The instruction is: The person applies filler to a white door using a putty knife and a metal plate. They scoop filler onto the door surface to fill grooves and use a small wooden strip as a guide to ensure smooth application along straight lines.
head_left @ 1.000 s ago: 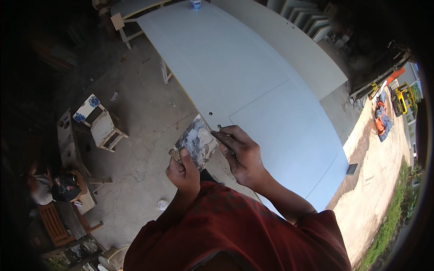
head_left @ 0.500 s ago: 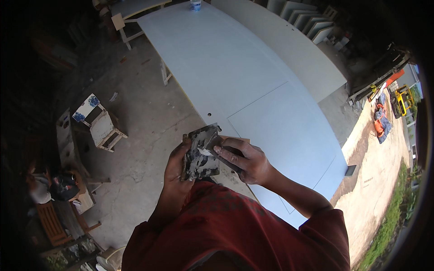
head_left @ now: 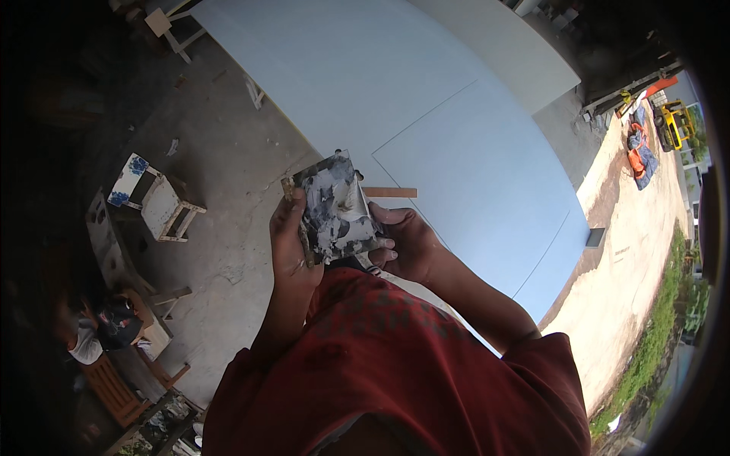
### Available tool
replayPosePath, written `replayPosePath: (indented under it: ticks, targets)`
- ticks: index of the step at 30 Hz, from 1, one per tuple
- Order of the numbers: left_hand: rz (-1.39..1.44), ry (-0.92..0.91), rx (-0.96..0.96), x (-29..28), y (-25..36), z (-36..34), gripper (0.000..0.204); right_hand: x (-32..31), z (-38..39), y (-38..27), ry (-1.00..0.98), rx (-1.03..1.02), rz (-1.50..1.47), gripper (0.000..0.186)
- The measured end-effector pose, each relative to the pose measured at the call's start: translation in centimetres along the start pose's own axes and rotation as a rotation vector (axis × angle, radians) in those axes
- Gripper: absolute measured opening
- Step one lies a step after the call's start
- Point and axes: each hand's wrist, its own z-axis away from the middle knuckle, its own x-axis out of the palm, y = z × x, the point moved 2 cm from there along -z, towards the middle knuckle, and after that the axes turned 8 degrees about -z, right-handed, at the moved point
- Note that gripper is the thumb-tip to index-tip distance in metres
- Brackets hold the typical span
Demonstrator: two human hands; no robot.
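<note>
Held in front of my chest is a flat, squarish putty board (head_left: 323,205), smeared with grey and white putty. My left hand (head_left: 287,228) is closed around its left edge. At the opposite edge, my right hand (head_left: 407,239) is pinched on a thin flat scraper (head_left: 357,207), whose pale blade lies against the putty. The fingers partly hide the scraper. Beyond both hands stretches a large pale blue panel (head_left: 411,99) with thin straight lines on it.
A brown wooden strip (head_left: 391,192) shows just past my right hand. On the concrete floor to the left stands a small white chair (head_left: 163,201). A person (head_left: 114,319) is near a wooden bench at lower left. A small dark block (head_left: 595,238) sits at the panel's right edge.
The putty board has moved up a little and its smeared face shows more fully. My right hand has shifted right and down towards the board's edge. The whole view has tilted down.
</note>
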Motion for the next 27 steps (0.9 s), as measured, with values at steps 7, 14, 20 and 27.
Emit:
replayPosePath:
  ticks: [7,14,20,27]
  targets:
    - [-0.104,0.023,-0.016,-7.3,1.1,-7.0,0.047,-12.8,-4.0,-6.2,0.317,-0.457,0.210,0.014]
    - [-0.183,-0.001,-0.328,-13.5,-0.4,-12.6,0.050,-15.4,-5.9,-6.0,0.484,-0.725,0.740,0.037]
    - [-0.376,-0.067,-0.587,-12.6,-0.8,-19.4,0.051,-18.2,-11.6,-9.8,0.474,-0.868,1.540,0.032]
    - [-0.457,-0.145,-0.736,-13.4,-0.4,-24.5,0.046,-20.6,-13.9,-4.7,0.783,-0.893,1.588,0.033]
